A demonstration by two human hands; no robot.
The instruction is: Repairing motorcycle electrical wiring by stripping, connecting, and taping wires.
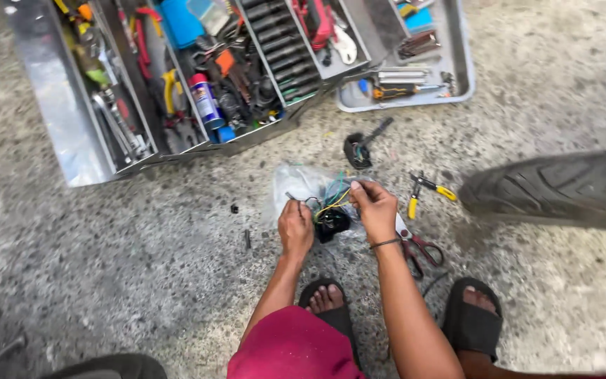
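Both hands meet over the small black part (332, 223) that I take as my landmark. From the head view, my left hand (295, 226) sits just left of that part, fingers pinched on a short dark wire end. My right hand (374, 207) is just right of it and slightly above, fingertips closed on the thin yellow and green wires (332, 198) that run down into the part. The part lies on a clear plastic bag (296, 184) spread on the concrete floor (142, 260).

Right of the part, past my right wrist, lie red-handled scissors (421, 247); above those, yellow-handled pliers (423, 191). Straight above the part sits another black connector (358, 150) with a lead. Farther above it, an open metal toolbox (177, 77) spreads its trays full of tools. Well to the right of the part, a tyre (562, 189) comes into view. Below it, my feet in black sandals (473, 324) rest on the floor.
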